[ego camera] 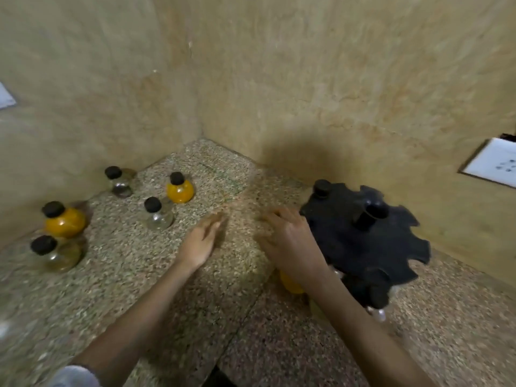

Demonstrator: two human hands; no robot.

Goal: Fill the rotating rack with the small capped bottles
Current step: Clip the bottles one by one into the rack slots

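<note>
A black rotating rack (pixel 365 241) with notched rim stands at the right on the stone counter. A bottle's black cap (pixel 322 188) sits in its far-left notch, and more bottles hang at its near edge, one yellow (pixel 290 283). Several loose round bottles with black caps stand at the left: an orange one (pixel 180 191), a clear one (pixel 157 216), a dark one (pixel 118 182), a big orange one (pixel 64 222) and a yellowish one (pixel 55 254). My left hand (pixel 202 241) hovers open over the counter. My right hand (pixel 290 241), fingers spread, is just left of the rack, holding nothing.
Two beige stone walls meet in a corner (pixel 201 135) behind the counter. A white switch plate (pixel 494 166) is on the right wall. The speckled counter (pixel 167 289) has a seam running toward me.
</note>
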